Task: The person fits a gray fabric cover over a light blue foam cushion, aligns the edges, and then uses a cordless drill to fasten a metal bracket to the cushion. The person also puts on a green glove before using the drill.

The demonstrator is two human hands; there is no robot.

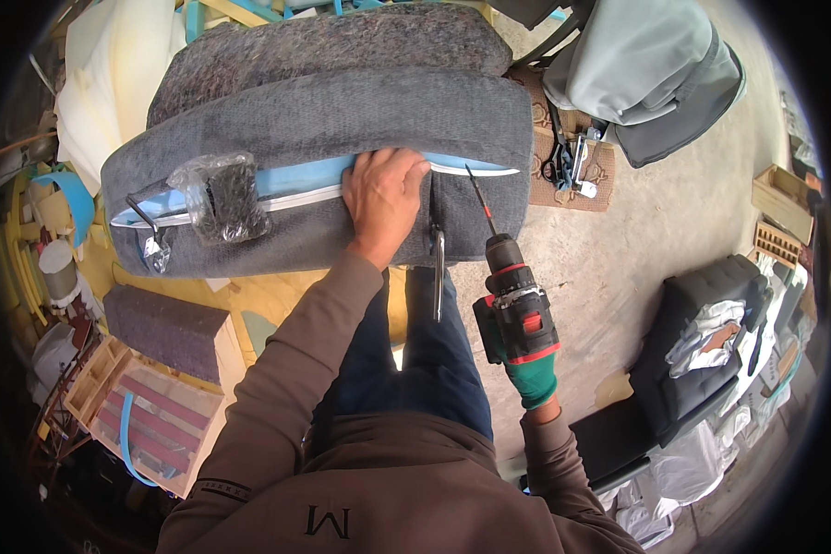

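Note:
A long grey fabric cushion (314, 115) lies in front of me, its zipped slit gaping over blue lining (314, 175). My bare left hand (383, 198) rests across the slit, fingers pointing away from me and tips at the far edge of the cloth. In its green glove, my right hand (531, 379) grips a black and red cordless drill (523, 314). The drill's long thin bit (480, 198) reaches up over the slit's right end; whether it touches the cushion I cannot tell. A clear plastic bag with something dark inside (222, 198) lies on the cushion's left part.
A bent metal bar (439, 277) sticks out from the cushion's near side. Scissors (554, 166) and metal pieces lie on a patterned brown mat (596, 180). Grey upholstered parts (646, 65) stand at far right, a black chair (692, 323) near right, a wooden frame (157, 415) near left.

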